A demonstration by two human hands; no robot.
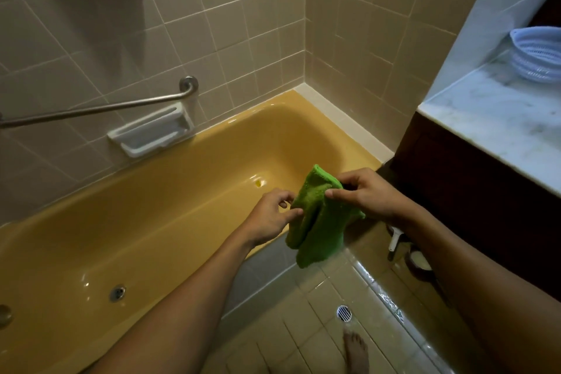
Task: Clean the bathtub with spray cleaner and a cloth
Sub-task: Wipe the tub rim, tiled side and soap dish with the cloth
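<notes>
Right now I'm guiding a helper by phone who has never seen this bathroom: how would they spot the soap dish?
Start at the yellow bathtub and look to the beige tiled wall along its far side. Just below the bent end of the steel grab bar, above the tub rim, sits the soap dish: the only white rectangular fitting among those tiles.

The tub [151, 222] runs along the wall [243, 24] to your left. On that wall the soap dish [151, 133] sits just above the tub's rim, the bar [100, 108] over it. The cloth [318, 222] hangs between your left grip [270, 218] and right grip [364, 194], above the tub's near edge. The bench [501, 130] stands at your right, a basket [537, 55] on it. The floor drain [344, 313] lies below the cloth.
</notes>
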